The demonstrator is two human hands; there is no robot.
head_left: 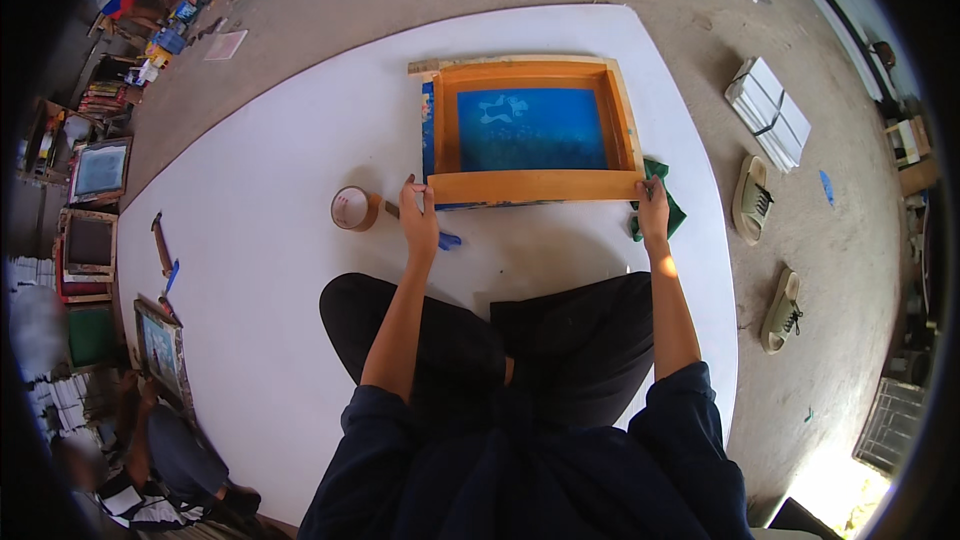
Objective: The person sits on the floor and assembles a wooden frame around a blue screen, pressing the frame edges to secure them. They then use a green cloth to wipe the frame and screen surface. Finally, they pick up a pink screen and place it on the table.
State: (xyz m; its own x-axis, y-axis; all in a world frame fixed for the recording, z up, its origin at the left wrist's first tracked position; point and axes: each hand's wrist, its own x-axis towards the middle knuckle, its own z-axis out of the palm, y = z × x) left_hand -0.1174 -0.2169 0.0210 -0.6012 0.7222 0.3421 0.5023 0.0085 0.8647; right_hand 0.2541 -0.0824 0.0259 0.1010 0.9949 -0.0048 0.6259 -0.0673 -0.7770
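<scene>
A wooden screen-printing frame (530,187) stands on the white board in front of my crossed legs, its inner sides orange and its blue mesh (535,135) marked with a pale shape at upper left. At its near left corner, my left hand (418,215) grips the edge between thumb and fingers. My right hand (652,208) is closed on the near right corner. Beside that hand lies a crumpled green cloth (672,212). A roll of brown tape (353,208) sits left of my left hand, and a small blue-ended tool (449,240) lies close by it, partly hidden.
The white board (250,230) spreads over the concrete floor. A hammer-like tool (162,245) rests at its left edge. Another person (165,440) sits at lower left with a second frame (160,350). To the right are a strapped white stack (768,112) and shoes (752,200).
</scene>
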